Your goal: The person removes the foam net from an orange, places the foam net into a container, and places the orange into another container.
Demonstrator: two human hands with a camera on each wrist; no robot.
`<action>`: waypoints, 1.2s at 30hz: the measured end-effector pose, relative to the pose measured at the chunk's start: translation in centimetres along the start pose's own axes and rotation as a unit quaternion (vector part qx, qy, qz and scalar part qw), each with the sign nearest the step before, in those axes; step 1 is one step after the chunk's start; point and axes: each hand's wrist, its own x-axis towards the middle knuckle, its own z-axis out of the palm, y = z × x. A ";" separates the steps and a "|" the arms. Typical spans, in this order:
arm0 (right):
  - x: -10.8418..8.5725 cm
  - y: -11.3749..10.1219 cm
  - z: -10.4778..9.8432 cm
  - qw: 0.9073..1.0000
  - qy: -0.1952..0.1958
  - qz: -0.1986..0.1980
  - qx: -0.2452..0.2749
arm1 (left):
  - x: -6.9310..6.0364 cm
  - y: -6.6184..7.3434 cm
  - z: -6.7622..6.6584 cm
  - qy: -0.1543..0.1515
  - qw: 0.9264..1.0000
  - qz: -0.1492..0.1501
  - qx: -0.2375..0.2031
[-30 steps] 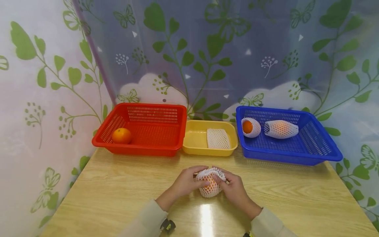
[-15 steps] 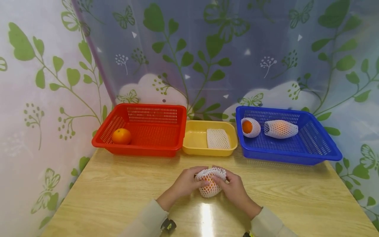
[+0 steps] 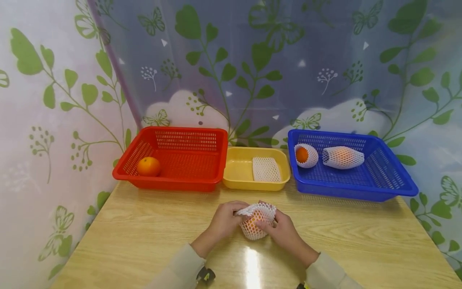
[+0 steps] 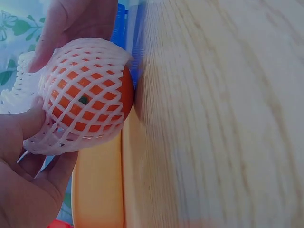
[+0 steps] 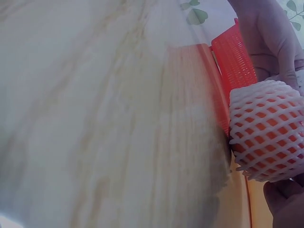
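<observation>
Both hands at work on an orange (image 4: pixel 90 102) in a white foam net (image 3: pixel 268 216), low over the wood table (image 3: pixel 155 228) at centre front. Left hand (image 3: pixel 221 220): fingers bent, thumb and fingertips pinching the net near its upper rim. Right hand (image 3: pixel 286 232): partly curled round the far side, thumb laid across the near face of the net, fingers behind; gap between thumb and fingers about the fruit's width.

Left wrist view gives what the head view hides: a green stem spot under the mesh, and a bare strip of peel on the table side. Right wrist view shows the net's lower edge, but the frame cuts off part of the right hand. Whether the fruit touches the wood, cannot tell.

Room: a strip of wood separates the hands from the yellow tray (image 3: pixel 238 170); red basket (image 3: pixel 177 184) and blue basket (image 3: pixel 346 192) flank it. Wood extends outward from both forearms, widest at the left.
</observation>
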 end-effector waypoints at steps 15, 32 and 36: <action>-0.1 0.0 0.1 0.999 0.024 -0.020 -0.006 | 0.0 -0.3 -0.8 -0.072 0.995 -0.030 -0.067; 0.1 0.2 -0.1 0.993 0.064 -0.094 0.014 | 0.0 0.1 -0.5 -0.118 0.993 -0.001 -0.016; 0.1 0.0 -0.2 0.995 0.062 -0.073 0.017 | 0.1 0.1 -0.3 -0.116 0.993 0.009 -0.004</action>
